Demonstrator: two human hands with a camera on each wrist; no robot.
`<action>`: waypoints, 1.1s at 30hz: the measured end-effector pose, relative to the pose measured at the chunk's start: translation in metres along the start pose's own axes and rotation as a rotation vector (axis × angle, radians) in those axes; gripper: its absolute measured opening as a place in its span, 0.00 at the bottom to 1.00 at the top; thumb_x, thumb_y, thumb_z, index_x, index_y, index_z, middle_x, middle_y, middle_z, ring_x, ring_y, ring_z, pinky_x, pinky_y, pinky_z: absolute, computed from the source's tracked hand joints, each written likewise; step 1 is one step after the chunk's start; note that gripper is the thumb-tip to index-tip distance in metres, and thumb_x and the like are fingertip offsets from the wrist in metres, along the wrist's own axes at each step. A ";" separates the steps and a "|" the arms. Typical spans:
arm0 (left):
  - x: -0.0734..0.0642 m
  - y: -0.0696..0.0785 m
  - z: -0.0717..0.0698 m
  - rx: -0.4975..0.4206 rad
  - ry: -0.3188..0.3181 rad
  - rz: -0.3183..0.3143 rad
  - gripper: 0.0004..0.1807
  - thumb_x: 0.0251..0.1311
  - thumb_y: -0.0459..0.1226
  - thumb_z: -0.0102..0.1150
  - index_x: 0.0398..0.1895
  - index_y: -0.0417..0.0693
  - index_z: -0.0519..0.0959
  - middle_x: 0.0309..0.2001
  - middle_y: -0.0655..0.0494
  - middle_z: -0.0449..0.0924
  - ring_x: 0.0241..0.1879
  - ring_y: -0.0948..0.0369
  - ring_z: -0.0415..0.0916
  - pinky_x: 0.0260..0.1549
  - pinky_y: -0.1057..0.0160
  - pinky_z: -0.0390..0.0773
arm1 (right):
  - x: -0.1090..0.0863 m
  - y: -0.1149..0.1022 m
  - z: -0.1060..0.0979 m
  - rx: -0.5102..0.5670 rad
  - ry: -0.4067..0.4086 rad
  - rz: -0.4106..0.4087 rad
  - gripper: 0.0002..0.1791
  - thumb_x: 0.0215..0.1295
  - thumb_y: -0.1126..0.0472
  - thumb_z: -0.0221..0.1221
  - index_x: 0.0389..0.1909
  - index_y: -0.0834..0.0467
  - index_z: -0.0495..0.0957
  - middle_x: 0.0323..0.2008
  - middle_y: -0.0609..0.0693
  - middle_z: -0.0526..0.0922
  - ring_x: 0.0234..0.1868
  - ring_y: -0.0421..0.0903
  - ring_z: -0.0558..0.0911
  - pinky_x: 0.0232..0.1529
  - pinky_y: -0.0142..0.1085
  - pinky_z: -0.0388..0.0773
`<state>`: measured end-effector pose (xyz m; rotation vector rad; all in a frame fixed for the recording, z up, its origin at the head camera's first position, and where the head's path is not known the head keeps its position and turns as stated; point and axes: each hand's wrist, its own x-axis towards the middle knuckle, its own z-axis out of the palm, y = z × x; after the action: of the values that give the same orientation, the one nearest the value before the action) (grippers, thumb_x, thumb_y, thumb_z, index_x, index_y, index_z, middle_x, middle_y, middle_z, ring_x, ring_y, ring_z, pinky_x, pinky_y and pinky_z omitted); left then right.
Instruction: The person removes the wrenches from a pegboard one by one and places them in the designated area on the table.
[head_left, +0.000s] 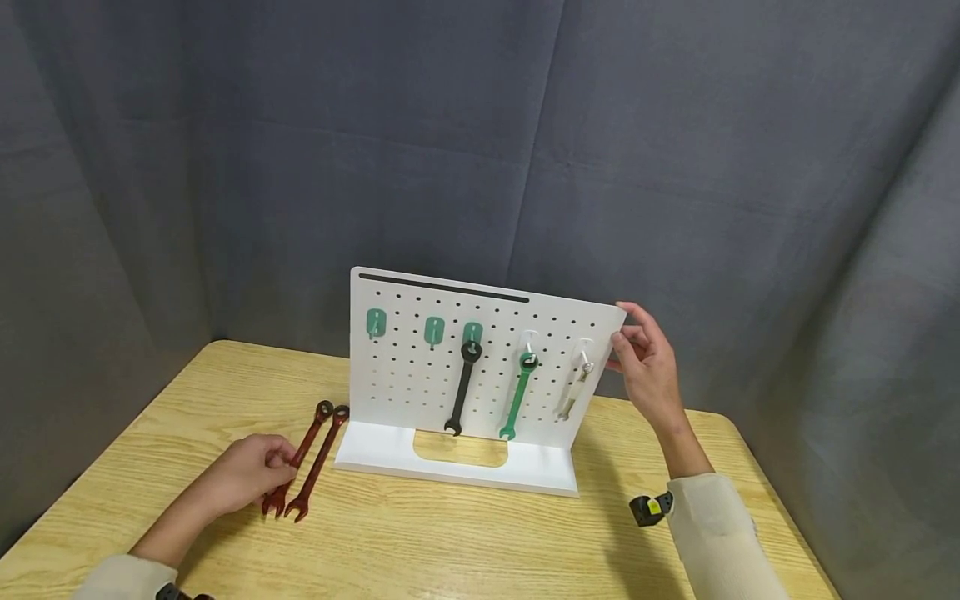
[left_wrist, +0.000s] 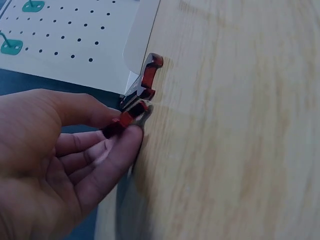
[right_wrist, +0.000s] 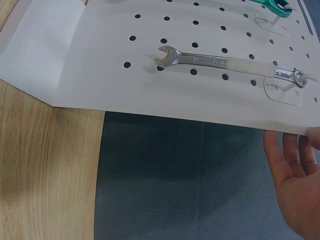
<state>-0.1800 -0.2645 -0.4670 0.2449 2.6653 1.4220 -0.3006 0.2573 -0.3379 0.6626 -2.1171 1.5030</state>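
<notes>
Thumb and fingers of my left hand (head_left: pixel 251 471) pinch one dark red combination wrench (head_left: pixel 306 443) near its open end, at the left of the table. Right beside it lies a second red wrench (head_left: pixel 321 460), ring end toward the board. My right hand (head_left: pixel 649 371) grips the upper right edge of a white pegboard (head_left: pixel 401 417), thumb in front and fingers behind. From hooks on the board hang a black wrench (head_left: pixel 462 392), a green wrench (head_left: pixel 517 398) and a small silver wrench (right_wrist: pixel 202 60) with a white wrap around its shank.
Two green hooks (head_left: pixel 377 323) at the board's left hold nothing. The board's white base (head_left: pixel 540 477) has a cutout and stands on the wooden table (head_left: pixel 420 550). Grey curtain (head_left: pixel 360 167) hangs behind and along both sides.
</notes>
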 end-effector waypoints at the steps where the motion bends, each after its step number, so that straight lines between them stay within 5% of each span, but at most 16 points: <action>1: 0.000 0.002 0.000 0.021 0.008 -0.001 0.10 0.66 0.30 0.63 0.46 0.32 0.80 0.26 0.52 0.74 0.20 0.57 0.73 0.16 0.61 0.76 | 0.000 0.000 0.000 0.003 0.001 0.003 0.25 0.78 0.70 0.53 0.74 0.59 0.67 0.49 0.68 0.80 0.43 0.41 0.84 0.41 0.33 0.85; 10: 0.000 0.009 0.001 0.106 0.044 -0.006 0.11 0.64 0.29 0.64 0.47 0.32 0.79 0.25 0.53 0.72 0.18 0.57 0.74 0.14 0.63 0.75 | 0.001 0.003 -0.003 0.005 0.001 0.006 0.26 0.78 0.70 0.53 0.74 0.60 0.66 0.49 0.68 0.80 0.42 0.41 0.85 0.40 0.34 0.85; 17: 0.001 0.013 0.001 0.184 0.075 0.023 0.11 0.66 0.31 0.64 0.48 0.36 0.80 0.24 0.55 0.72 0.18 0.59 0.69 0.16 0.64 0.67 | 0.000 0.003 -0.002 0.012 0.011 0.009 0.25 0.78 0.69 0.53 0.73 0.58 0.68 0.47 0.67 0.80 0.41 0.41 0.85 0.41 0.34 0.85; 33: 0.004 0.037 0.013 0.337 0.183 0.110 0.09 0.67 0.37 0.67 0.47 0.44 0.82 0.33 0.56 0.74 0.24 0.60 0.66 0.21 0.60 0.67 | 0.001 0.004 0.000 -0.007 -0.004 0.005 0.26 0.78 0.70 0.54 0.74 0.60 0.66 0.48 0.67 0.80 0.43 0.41 0.84 0.41 0.32 0.85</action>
<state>-0.1783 -0.2328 -0.4437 0.3074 3.0801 1.0571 -0.3032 0.2584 -0.3401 0.6592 -2.1280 1.4969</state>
